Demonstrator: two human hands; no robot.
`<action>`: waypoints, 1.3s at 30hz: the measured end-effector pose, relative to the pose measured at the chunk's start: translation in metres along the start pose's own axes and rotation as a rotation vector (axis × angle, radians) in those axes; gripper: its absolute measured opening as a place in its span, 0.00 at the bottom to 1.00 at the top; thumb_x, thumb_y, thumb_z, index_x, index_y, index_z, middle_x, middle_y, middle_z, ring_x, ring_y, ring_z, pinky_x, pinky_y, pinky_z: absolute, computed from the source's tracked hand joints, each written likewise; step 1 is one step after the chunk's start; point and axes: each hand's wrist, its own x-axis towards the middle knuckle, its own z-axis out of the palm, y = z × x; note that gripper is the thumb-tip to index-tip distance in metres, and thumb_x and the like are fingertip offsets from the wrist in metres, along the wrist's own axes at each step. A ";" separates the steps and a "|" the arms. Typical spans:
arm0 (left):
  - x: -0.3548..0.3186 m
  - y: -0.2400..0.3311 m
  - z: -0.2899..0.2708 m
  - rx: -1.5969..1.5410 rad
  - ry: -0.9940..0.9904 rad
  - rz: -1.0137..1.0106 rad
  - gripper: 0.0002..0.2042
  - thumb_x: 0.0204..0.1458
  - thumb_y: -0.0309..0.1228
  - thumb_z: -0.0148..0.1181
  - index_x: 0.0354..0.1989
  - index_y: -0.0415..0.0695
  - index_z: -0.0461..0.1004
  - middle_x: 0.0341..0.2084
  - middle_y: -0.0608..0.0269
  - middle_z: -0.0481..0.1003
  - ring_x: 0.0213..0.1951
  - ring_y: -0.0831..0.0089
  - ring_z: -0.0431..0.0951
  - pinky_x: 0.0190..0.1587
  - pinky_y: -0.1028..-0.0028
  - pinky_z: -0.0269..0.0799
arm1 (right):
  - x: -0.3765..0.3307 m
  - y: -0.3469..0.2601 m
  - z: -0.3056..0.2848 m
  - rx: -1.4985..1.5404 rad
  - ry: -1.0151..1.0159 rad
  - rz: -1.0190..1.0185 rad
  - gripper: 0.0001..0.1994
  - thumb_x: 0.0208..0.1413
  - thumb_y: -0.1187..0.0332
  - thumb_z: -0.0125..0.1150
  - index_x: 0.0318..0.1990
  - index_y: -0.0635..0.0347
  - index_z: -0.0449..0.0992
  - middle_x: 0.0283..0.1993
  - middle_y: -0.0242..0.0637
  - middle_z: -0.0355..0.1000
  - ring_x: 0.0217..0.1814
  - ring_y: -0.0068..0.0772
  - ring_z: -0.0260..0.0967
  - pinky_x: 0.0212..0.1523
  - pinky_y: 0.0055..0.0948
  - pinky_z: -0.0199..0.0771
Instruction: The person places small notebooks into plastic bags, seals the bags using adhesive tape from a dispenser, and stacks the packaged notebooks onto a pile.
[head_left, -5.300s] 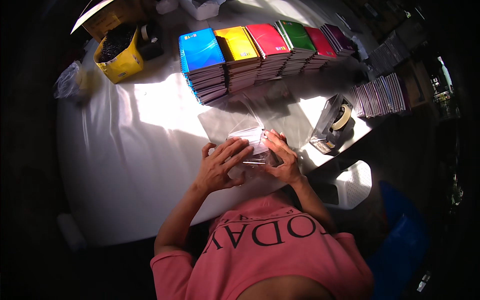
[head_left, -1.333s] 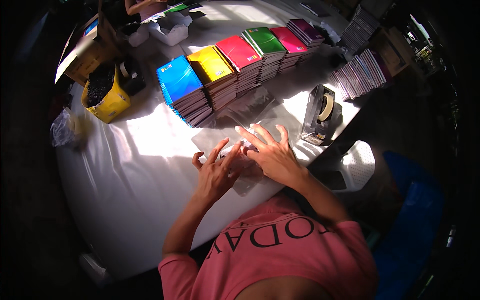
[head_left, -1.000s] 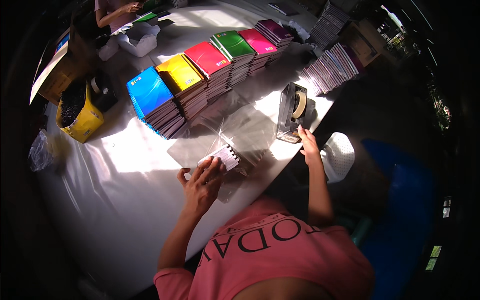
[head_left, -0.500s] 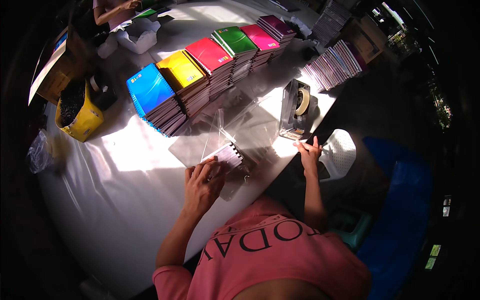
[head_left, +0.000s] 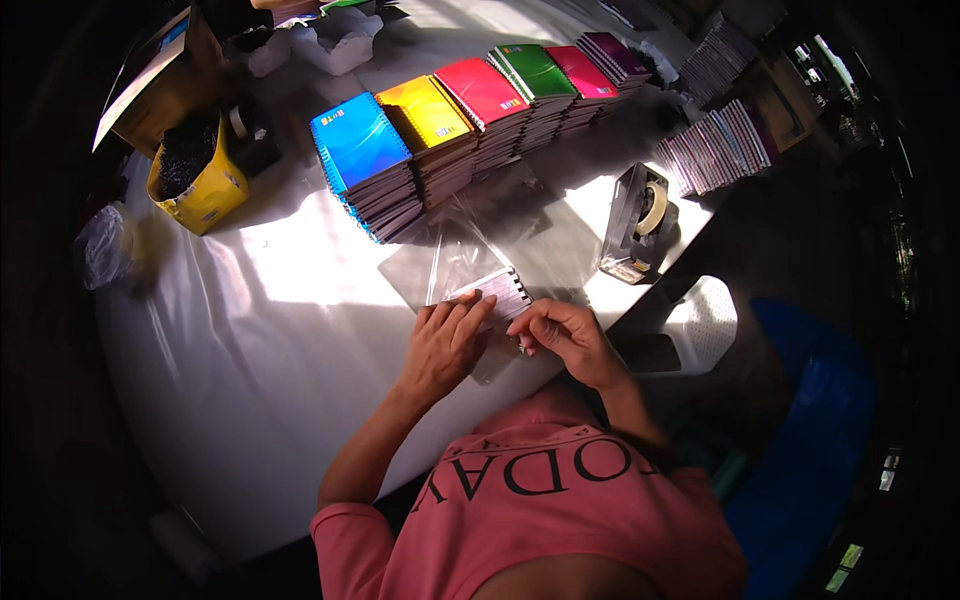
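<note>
Left hand (head_left: 445, 345): mine, fingers loosely spread, laid over the lower left of a small spiral-bound notebook (head_left: 505, 292) and bearing down on it. Right hand (head_left: 572, 345): fingers curled in toward the thumb beside the notebook's near right corner; whether they pinch anything, I cannot tell. Notebook: pale face up, black-toothed binding on the right, lying on clear plastic film (head_left: 410, 275) over the white-covered table (head_left: 250, 380). Step in hand, as I judge it: wrapping the notebook, at the securing of a film edge. Next move, to my mind, calls for snug film and firm right fingertips, the left holding the notebook square. Outward, right: black tape dispenser (head_left: 620, 220) with one cream tape roll (head_left: 655, 205). Outward, ahead: spiral notebooks in a row, blue stack (head_left: 360, 145) nearest, then yellow stack (head_left: 425, 110) and red stack (head_left: 480, 90).
</note>
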 end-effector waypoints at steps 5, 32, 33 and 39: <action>-0.005 -0.007 0.005 0.152 -0.037 0.134 0.32 0.36 0.24 0.59 0.55 0.68 0.65 0.44 0.57 0.69 0.46 0.65 0.69 0.42 0.67 0.61 | 0.008 0.009 -0.011 0.363 -0.078 0.211 0.12 0.63 0.59 0.44 0.40 0.56 0.69 0.38 0.25 0.65 0.41 0.16 0.61 0.39 0.20 0.62; -0.002 0.002 0.002 0.097 -0.019 0.039 0.18 0.38 0.26 0.67 0.39 0.46 0.69 0.44 0.62 0.73 0.50 0.68 0.71 0.43 0.69 0.62 | -0.011 0.009 0.004 -0.067 -0.037 0.098 0.38 0.47 0.78 0.52 0.67 0.60 0.44 0.38 0.28 0.58 0.40 0.18 0.56 0.45 0.15 0.55; -0.002 0.003 0.002 0.080 -0.016 0.029 0.17 0.40 0.27 0.65 0.40 0.46 0.69 0.44 0.63 0.73 0.49 0.68 0.71 0.42 0.69 0.62 | -0.010 0.011 0.007 -0.057 -0.042 0.085 0.40 0.47 0.78 0.51 0.68 0.58 0.41 0.37 0.29 0.59 0.39 0.18 0.56 0.43 0.15 0.55; -0.006 0.002 0.004 -0.038 0.026 -0.073 0.19 0.41 0.28 0.65 0.43 0.46 0.69 0.45 0.62 0.72 0.47 0.69 0.72 0.40 0.69 0.62 | -0.008 0.016 0.017 0.229 -0.174 0.189 0.51 0.42 0.82 0.46 0.65 0.43 0.14 0.30 0.33 0.61 0.30 0.20 0.54 0.33 0.17 0.57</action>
